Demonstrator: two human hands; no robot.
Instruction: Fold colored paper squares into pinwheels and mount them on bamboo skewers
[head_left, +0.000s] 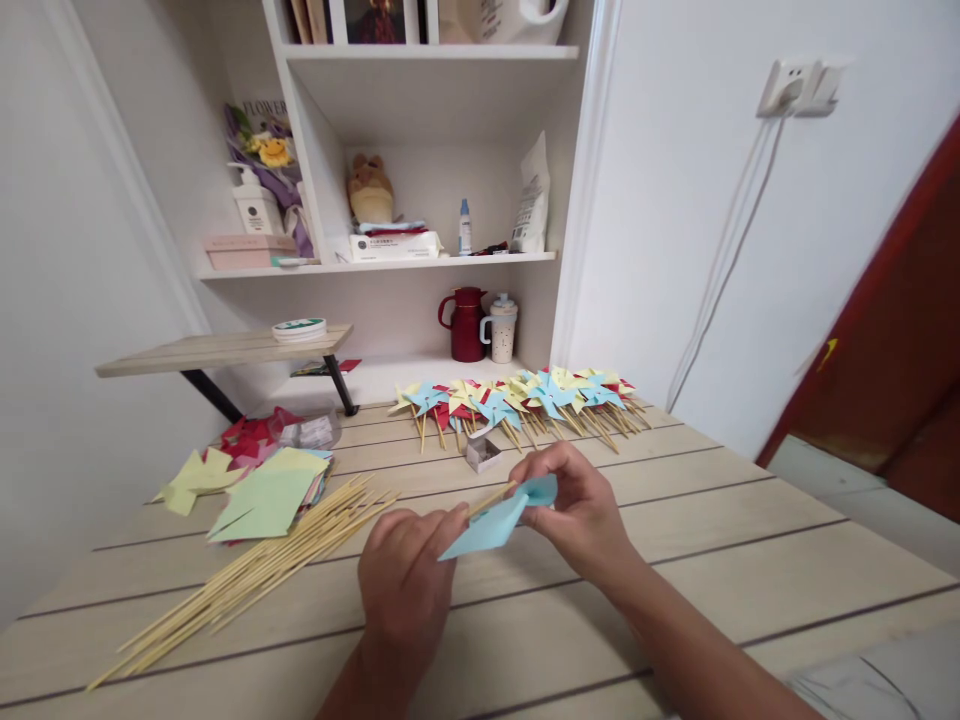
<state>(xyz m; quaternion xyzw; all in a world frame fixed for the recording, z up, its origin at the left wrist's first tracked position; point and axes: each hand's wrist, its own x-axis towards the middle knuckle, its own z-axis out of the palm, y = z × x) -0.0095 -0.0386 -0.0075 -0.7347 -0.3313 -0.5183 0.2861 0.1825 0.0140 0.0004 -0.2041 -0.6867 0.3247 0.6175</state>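
Observation:
Low over the table, my left hand [412, 565] is closed around a thin wooden stick [491, 497], its fingers against one corner of the blue paper. My right hand [577, 510] pinches the folded end of that light-blue paper pinwheel [486, 532], where the stick's tip meets it. Fingers hide the joint between stick and paper. Just beyond my hands stands a small open box [484, 455], its contents too small to make out. Left of my left hand lies a loose bundle of wooden sticks [262, 570].
Several finished pinwheels [551, 392] in blue, yellow and red lie along the table's back. Cut paper sheets [270, 495] and red paper pieces [251, 435] sit at left, near a small raised shelf [217, 350]. Behind are a red jug [469, 325] and a cup [503, 330].

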